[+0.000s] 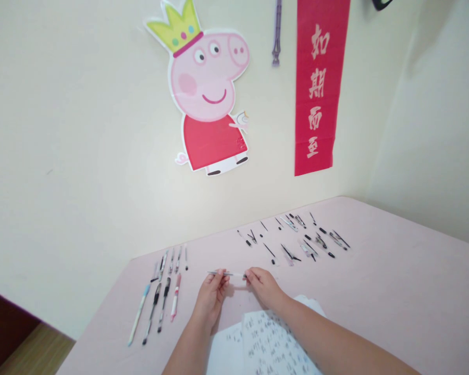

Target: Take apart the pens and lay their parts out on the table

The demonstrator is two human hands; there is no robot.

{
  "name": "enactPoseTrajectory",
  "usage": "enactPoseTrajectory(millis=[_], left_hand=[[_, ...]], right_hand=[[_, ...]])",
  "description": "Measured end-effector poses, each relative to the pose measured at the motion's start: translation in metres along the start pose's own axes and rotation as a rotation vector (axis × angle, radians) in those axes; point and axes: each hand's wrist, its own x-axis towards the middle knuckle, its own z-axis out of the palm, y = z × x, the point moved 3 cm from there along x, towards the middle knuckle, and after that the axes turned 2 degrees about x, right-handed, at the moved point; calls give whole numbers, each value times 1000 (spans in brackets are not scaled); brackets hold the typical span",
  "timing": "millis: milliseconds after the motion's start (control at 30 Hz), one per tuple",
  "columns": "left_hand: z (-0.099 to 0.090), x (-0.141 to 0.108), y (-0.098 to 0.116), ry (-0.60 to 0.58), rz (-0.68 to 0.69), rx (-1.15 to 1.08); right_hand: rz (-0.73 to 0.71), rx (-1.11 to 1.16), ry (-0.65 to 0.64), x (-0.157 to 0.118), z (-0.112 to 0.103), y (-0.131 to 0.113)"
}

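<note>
My left hand [216,289] and my right hand [261,283] are raised over the near middle of the table, a short gap between them. A slim pen [238,275] with a clear stretch spans this gap, lying nearly level. My left fingers pinch its darker, thin part, whose end sticks out to the left. At the other end, my right thumb and fingers close on a small dark piece. Whether the pen is one piece or two parts pushed together is too small to tell. Handwritten paper sheets [271,344] lie below my right forearm.
On the pink tabletop [398,291], several whole pens [164,304] lie in rows at the left. Several pen parts, such as black caps [322,230] and thin dark refills [269,250], are spread toward the back right. Behind stands a wall [101,156] with a cartoon pig cutout [213,140].
</note>
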Motion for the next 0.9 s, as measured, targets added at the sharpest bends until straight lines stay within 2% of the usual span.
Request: enactPoseTrajectory(millis=[167,500,733,900], left_hand=[[2,-2,2,18,-6,-2],[1,0,1,33,9,-12],[0,1,1,13,15,-3],[0,1,0,9,28,4]], right_hand=[[26,-59,19,-1,-2,-3],[58,14,82,1,0,3],[-19,-47,10,0,-1,1],[6,-101,17,-1,-1,-1]])
